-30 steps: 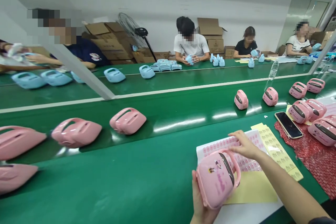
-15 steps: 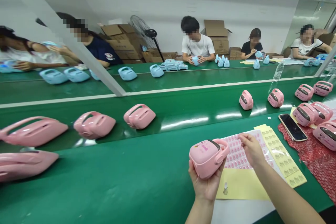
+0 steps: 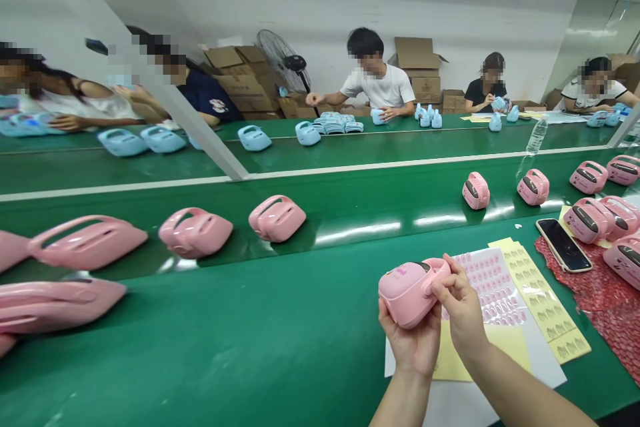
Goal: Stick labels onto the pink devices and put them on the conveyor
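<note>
My left hand (image 3: 413, 345) is closed around the underside of a pink plastic casing with a carry handle (image 3: 406, 297), holding it tilted above the table. The casing has a printed top and a dark panel by the handle. My right hand (image 3: 464, 313) is at the handle side of the casing, thumb and fingers pinched together near the handle's pivot. Anything small between those fingertips is hidden. Under the hands lie a sheet of small pink stickers (image 3: 495, 280) and a plain yellow sheet (image 3: 500, 345). Yellow sticker sheets (image 3: 545, 303) overlap to the right.
A phone (image 3: 563, 247) rests on red bubble wrap (image 3: 610, 327) at right, near several pink casings (image 3: 590, 220). More pink casings (image 3: 277, 219) stand along the green belt (image 3: 360, 197). A clear bottle (image 3: 537, 137) stands beyond. Several co-workers handle blue casings (image 3: 307, 133) across the line.
My right hand has moved left from the pink sticker sheet to the casing's handle. My left hand and the casing have shifted slightly right in view. A co-worker opposite has stretched out an arm.
</note>
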A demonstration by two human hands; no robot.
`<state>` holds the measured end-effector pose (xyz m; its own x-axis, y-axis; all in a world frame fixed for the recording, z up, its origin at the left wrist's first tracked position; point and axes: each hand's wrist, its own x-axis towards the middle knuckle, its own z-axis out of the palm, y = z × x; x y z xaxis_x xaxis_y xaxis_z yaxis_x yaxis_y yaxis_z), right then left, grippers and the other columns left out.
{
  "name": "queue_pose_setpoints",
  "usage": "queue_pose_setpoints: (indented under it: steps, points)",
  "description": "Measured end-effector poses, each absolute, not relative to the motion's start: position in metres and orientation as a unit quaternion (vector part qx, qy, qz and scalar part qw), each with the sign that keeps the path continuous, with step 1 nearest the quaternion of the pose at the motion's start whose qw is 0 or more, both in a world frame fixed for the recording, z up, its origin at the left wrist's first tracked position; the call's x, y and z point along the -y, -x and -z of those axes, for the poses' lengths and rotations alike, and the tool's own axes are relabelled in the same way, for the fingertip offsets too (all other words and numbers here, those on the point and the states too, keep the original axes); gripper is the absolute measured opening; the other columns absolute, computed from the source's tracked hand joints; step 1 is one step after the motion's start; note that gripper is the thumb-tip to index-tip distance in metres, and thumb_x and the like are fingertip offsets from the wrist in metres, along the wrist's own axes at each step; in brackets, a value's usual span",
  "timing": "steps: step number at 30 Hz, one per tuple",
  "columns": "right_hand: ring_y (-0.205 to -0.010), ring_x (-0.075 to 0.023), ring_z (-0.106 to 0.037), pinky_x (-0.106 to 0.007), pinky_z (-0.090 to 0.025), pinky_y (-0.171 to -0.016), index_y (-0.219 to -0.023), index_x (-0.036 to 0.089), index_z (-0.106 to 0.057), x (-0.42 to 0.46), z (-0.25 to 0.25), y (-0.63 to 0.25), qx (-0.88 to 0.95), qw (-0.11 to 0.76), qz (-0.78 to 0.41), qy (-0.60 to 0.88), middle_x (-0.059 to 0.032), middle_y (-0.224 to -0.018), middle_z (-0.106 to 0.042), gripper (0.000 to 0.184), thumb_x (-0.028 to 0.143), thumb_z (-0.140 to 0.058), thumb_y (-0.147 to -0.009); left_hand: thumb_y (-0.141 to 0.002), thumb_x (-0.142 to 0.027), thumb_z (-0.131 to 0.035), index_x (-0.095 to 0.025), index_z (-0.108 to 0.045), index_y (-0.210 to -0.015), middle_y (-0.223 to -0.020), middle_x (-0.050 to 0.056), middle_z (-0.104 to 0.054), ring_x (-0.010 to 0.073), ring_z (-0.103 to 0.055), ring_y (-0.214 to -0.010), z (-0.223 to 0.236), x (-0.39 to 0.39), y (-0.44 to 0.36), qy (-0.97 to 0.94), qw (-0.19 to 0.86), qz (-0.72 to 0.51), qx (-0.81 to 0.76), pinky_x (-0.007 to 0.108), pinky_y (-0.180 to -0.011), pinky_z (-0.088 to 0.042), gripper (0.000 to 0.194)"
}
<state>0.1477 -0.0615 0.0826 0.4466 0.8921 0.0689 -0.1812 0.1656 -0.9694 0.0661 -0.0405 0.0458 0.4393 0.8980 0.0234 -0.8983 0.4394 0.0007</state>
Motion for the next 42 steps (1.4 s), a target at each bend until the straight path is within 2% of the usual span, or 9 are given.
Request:
queue_pose_setpoints:
  steps: [5, 14, 20, 24, 30, 33, 37, 40, 42]
  points:
    - [-0.125, -0.0248, -0.035, -0.042, -0.028, -0.102, -0.060, 0.022, -0.062, 0.061, -0.076, -0.146, 0.360, 0.686, -0.356, 0.523, -0.0077, -0.111, -0.058, 0.018, 0.037, -0.062, -0.071, -0.079, -0.039, -0.047, -0.017, -0.051, -0.120, -0.107, 0.013, -0.066, 0.0229, -0.058, -0.105, -0.041, 0.040, -0.068, 0.008, 0.851, -0.526, 0.016, 0.031, -0.090, -0.044, 0.047]
    - [-0.105, -0.0223, -0.050, -0.040, -0.038, -0.092, -0.060, 0.022, -0.058, 0.057, -0.067, -0.144, 0.416, 0.683, -0.218, 0.559, -0.0065, -0.096, -0.054, 0.015, 0.030, -0.059, -0.073, -0.078, -0.041, -0.046, -0.016, -0.045, -0.126, -0.108, 0.013, -0.065, 0.0213, -0.058, -0.105, -0.036, 0.038, -0.067, -0.018, 0.862, -0.506, 0.038, 0.028, -0.092, -0.041, 0.054]
    - [-0.101, -0.0228, -0.049, -0.042, -0.039, -0.091, -0.077, 0.023, -0.057, 0.058, -0.061, -0.141, 0.446, 0.662, -0.163, 0.580, -0.0061, -0.098, -0.050, 0.006, 0.029, -0.058, -0.074, -0.075, -0.043, -0.049, -0.012, -0.050, -0.121, -0.107, 0.015, -0.066, 0.0211, -0.058, -0.106, -0.035, 0.041, -0.066, -0.039, 0.869, -0.493, 0.015, 0.025, -0.094, -0.039, 0.055]
    - [-0.102, -0.0231, -0.048, -0.043, -0.038, -0.092, -0.107, 0.023, -0.045, 0.059, -0.055, -0.142, 0.434, 0.669, -0.170, 0.579, -0.0074, -0.105, -0.048, 0.041, 0.030, -0.062, -0.069, -0.075, -0.047, -0.048, -0.010, -0.062, -0.107, -0.110, 0.015, -0.065, 0.0233, -0.056, -0.108, -0.033, 0.043, -0.067, -0.054, 0.869, -0.491, 0.012, 0.026, -0.097, -0.037, 0.051]
    - [-0.106, -0.0228, -0.046, -0.042, -0.037, -0.093, -0.117, 0.022, -0.038, 0.055, -0.051, -0.150, 0.451, 0.660, -0.201, 0.566, -0.0092, -0.112, -0.044, 0.049, 0.032, -0.058, -0.073, -0.077, -0.043, -0.048, -0.009, -0.061, -0.108, -0.111, 0.015, -0.065, 0.0210, -0.056, -0.109, -0.032, 0.046, -0.069, -0.028, 0.877, -0.480, 0.007, 0.025, -0.095, -0.039, 0.048]
    - [-0.099, -0.0217, -0.048, -0.040, -0.039, -0.090, -0.116, 0.021, -0.041, 0.046, -0.051, -0.159, 0.461, 0.644, -0.180, 0.584, -0.0078, -0.105, -0.047, 0.051, 0.033, -0.062, -0.071, -0.078, -0.041, -0.048, -0.012, -0.060, -0.110, -0.111, 0.013, -0.065, 0.0207, -0.056, -0.109, -0.029, 0.047, -0.069, -0.028, 0.882, -0.469, 0.022, 0.027, -0.095, -0.040, 0.045]
    - [-0.078, -0.0176, -0.050, -0.036, -0.043, -0.078, -0.109, 0.020, -0.051, 0.026, -0.050, -0.193, 0.430, 0.629, -0.189, 0.620, -0.0058, -0.094, -0.050, 0.038, 0.038, -0.054, -0.076, -0.081, -0.043, -0.045, -0.013, -0.061, -0.111, -0.117, 0.012, -0.063, 0.0231, -0.053, -0.113, -0.028, 0.048, -0.067, -0.055, 0.884, -0.463, 0.040, 0.032, -0.100, -0.036, 0.045]
    - [-0.079, -0.0193, -0.050, -0.039, -0.041, -0.079, -0.095, 0.020, -0.061, 0.014, -0.045, -0.232, 0.427, 0.587, -0.176, 0.665, -0.0064, -0.093, -0.050, 0.028, 0.037, -0.051, -0.075, -0.083, -0.043, -0.042, -0.013, -0.059, -0.113, -0.120, 0.012, -0.060, 0.0229, -0.052, -0.113, -0.027, 0.049, -0.060, -0.071, 0.883, -0.462, 0.035, 0.032, -0.101, -0.034, 0.045]
    - [-0.081, -0.0216, -0.051, -0.041, -0.039, -0.083, -0.082, 0.022, -0.066, 0.011, -0.038, -0.254, 0.453, 0.545, -0.205, 0.675, -0.0047, -0.085, -0.052, 0.019, 0.031, -0.060, -0.067, -0.085, -0.044, -0.040, -0.016, -0.057, -0.116, -0.121, 0.013, -0.060, 0.0240, -0.052, -0.114, -0.025, 0.047, -0.054, -0.083, 0.884, -0.458, 0.039, 0.036, -0.101, -0.034, 0.046]
